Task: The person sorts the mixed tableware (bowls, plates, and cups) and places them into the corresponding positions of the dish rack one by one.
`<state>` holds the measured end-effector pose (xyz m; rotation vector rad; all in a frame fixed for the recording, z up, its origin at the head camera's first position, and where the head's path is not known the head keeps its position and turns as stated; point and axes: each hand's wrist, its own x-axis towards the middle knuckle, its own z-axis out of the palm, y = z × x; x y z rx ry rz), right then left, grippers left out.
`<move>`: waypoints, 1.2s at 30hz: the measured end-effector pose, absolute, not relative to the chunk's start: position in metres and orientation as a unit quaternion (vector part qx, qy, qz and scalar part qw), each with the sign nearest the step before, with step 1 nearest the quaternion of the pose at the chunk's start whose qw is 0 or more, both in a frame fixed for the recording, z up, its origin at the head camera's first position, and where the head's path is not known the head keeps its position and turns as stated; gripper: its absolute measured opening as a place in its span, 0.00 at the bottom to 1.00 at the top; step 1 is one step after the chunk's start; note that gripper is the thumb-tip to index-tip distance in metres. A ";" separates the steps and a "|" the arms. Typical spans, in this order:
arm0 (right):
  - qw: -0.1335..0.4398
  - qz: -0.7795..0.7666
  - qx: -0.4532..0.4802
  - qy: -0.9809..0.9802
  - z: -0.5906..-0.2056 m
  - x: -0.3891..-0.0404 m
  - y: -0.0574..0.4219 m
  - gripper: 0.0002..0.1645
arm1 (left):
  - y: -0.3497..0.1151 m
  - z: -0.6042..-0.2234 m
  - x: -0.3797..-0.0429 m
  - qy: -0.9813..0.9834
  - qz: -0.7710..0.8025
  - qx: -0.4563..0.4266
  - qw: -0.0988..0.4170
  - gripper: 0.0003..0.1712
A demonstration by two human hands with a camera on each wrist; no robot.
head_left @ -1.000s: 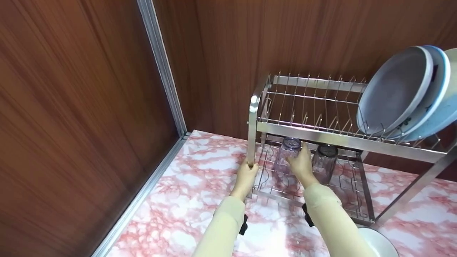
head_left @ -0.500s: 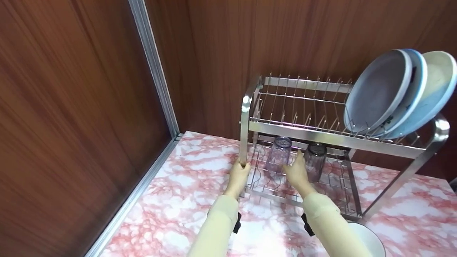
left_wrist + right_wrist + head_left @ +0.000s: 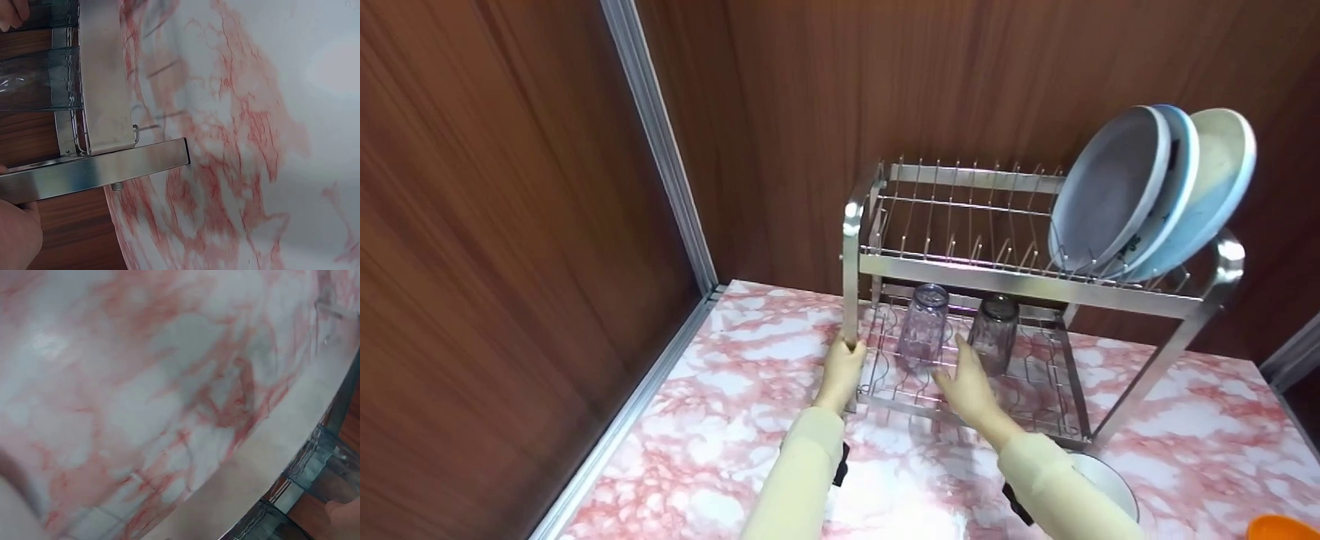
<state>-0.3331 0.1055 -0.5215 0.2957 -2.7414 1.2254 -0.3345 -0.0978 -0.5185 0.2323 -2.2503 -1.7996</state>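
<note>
A two-tier metal dish rack point(image 3: 1020, 283) stands on the counter. My left hand point(image 3: 840, 371) grips its front left leg point(image 3: 112, 170) low down, beside the lower shelf. On that shelf two clear glasses stand upside down: a purplish glass point(image 3: 922, 326) at left and a darker glass point(image 3: 994, 334) to its right. In front of them is my right hand point(image 3: 971, 386), thumb and fingers spread, nothing held. It looks apart from the purplish glass; whether the fingertips touch the darker one I cannot tell. In the right wrist view only a blurred bit of this hand shows.
Several plates or shallow bowls point(image 3: 1106, 187) lean on edge at the right of the upper tier. A white bowl point(image 3: 1117, 487) sits before the rack, partly behind my right sleeve. Something orange point(image 3: 1282, 529) shows at the lower right. Brown panels point(image 3: 780, 150) enclose the back and left.
My right hand has drawn back from the purplish glass toward the shelf's front. My left hand keeps its grip on the leg. The head view has swung right, bringing the orange thing in.
</note>
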 end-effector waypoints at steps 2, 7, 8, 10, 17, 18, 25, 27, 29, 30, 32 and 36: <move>0.055 0.398 0.105 -0.910 -0.523 -0.324 0.108 0.45 | -0.100 -0.519 -0.335 -0.772 -0.617 0.080 0.126 0.08; 0.047 0.389 0.118 -0.913 -0.528 -0.304 0.119 0.45 | -0.106 -0.519 -0.336 -0.770 -0.619 0.079 0.132 0.09; 0.047 0.387 0.120 -0.913 -0.529 -0.301 0.122 0.45 | -0.107 -0.519 -0.336 -0.770 -0.619 0.079 0.132 0.09; 0.043 0.383 0.121 -0.915 -0.531 -0.293 0.130 0.45 | -0.109 -0.520 -0.337 -0.767 -0.622 0.082 0.135 0.09; 0.011 0.376 0.121 -0.918 -0.536 -0.264 0.161 0.43 | -0.117 -0.516 -0.338 -0.774 -0.609 0.092 0.147 0.08; 0.010 0.373 0.122 -0.920 -0.537 -0.259 0.165 0.43 | -0.118 -0.516 -0.338 -0.773 -0.609 0.094 0.149 0.08; 0.069 0.317 0.149 -0.934 -0.551 -0.237 0.194 0.41 | -0.129 -0.516 -0.336 -0.763 -0.621 0.109 0.141 0.10; 0.085 0.294 0.158 -0.939 -0.555 -0.231 0.204 0.40 | -0.131 -0.518 -0.335 -0.758 -0.628 0.113 0.137 0.09; 0.096 0.265 0.165 -0.945 -0.559 -0.226 0.214 0.39 | -0.132 -0.519 -0.334 -0.753 -0.634 0.115 0.134 0.07; 0.099 0.246 0.165 -0.950 -0.560 -0.223 0.220 0.39 | -0.133 -0.519 -0.334 -0.753 -0.634 0.115 0.134 0.06; 0.108 0.219 0.163 -0.956 -0.562 -0.219 0.232 0.39 | -0.133 -0.520 -0.334 -0.756 -0.631 0.113 0.131 0.06; 0.121 0.220 0.132 -0.959 -0.568 -0.214 0.256 0.41 | -0.133 -0.518 -0.333 -0.761 -0.627 0.113 0.122 0.11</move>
